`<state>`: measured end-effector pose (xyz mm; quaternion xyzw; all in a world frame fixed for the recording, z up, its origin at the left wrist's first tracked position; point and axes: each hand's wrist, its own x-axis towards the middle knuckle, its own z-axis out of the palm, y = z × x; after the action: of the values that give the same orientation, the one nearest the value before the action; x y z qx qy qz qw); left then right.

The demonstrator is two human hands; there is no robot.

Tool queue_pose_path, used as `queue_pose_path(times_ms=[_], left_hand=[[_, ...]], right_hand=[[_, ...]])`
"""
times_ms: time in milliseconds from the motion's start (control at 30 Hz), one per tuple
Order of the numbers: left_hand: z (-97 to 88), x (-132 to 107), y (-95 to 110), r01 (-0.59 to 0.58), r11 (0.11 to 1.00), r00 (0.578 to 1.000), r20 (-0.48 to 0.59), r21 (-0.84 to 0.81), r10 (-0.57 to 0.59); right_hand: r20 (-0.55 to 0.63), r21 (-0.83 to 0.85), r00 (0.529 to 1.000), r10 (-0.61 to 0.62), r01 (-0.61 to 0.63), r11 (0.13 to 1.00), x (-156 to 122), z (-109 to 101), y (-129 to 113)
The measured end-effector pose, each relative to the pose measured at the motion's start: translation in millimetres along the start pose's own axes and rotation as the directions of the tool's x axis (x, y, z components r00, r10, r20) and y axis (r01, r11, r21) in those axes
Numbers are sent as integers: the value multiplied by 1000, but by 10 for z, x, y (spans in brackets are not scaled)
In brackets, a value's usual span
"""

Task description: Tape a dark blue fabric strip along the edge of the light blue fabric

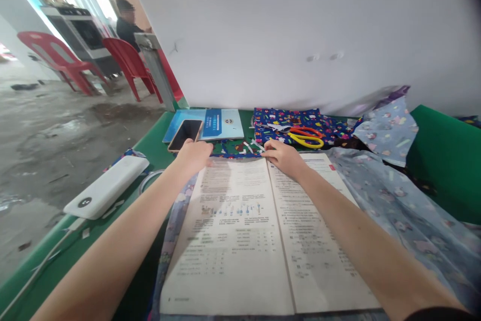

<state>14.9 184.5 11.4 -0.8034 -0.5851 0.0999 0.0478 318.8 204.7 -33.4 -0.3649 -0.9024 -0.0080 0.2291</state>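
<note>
An open book (240,261) with printed pages lies in front of me on patterned cloth. My left hand (194,153) is closed at its far left corner, next to the phone, gripping the edge of the dark blue patterned fabric (236,155) that runs along the book's top edge. Near the spine, my right hand (283,157) pinches that same fabric edge; its fingertips touch the top of the page. Small white scraps (248,147) lie just beyond the fingers. Yellow and red handled scissors (306,139) rest on folded blue patterned cloth (285,116) behind my right hand.
A phone (186,134) lies partly on a blue booklet (221,123). A white power bank (107,186) with a cable sits at the table's left edge. Pale patterned cloth (398,211) spreads right. A white board (300,45) stands behind. Red chairs (128,63) and a seated person (130,25) are beyond.
</note>
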Motion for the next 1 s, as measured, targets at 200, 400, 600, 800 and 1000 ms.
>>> queue_pose_path(times_ms=[200,400,600,800,1000], left_hand=[[24,13,10,-17,999,1000,1,34,17],[-31,-24,53,-31,999,999,13,43,31],[-38,-39,92,-15,992,1000,-1,125,15],[-61,-67,122,19,991,1000,14,134,-21],[-109,-148,207,35,993,998,-57,114,-28]], right_hand=[[19,-44,999,-37,38,998,12,-2,-17],[50,-112,995,-81,87,990,30,-17,-57],[78,-124,992,-96,105,987,50,-29,-69],[68,-84,997,-21,26,996,55,-38,-119],[76,-129,983,169,-158,979,137,-52,-305]])
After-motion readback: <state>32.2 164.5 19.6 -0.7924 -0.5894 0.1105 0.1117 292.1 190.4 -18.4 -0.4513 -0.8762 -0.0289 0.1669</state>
